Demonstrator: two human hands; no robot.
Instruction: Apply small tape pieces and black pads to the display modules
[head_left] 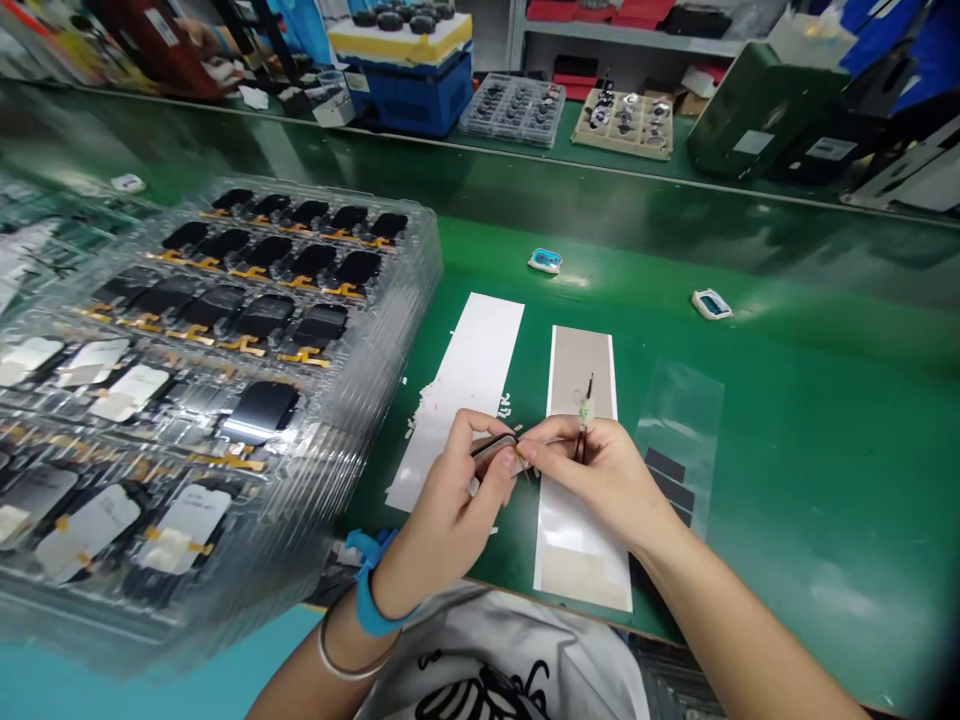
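Note:
My left hand (457, 490) pinches a small dark screen part (495, 447) at the near edge of the green bench. Touching that part from the right, my right hand (592, 465) grips a pair of dark tweezers (585, 410) that stick up past the fingers. Both hands hover over two paper strips: a white backing strip (465, 385) with torn sticker bits and a grey-white strip (579, 370). A blue wrist strap (367, 590) circles my left wrist.
A tall stack of clear plastic trays (390, 330) with several black screens and orange flex cables fills the left. A clear bag with dark pads (679, 440) lies to the right. Two small blue-white parts (545, 261) (711, 303) sit farther back. Boxes and trays line the far bench.

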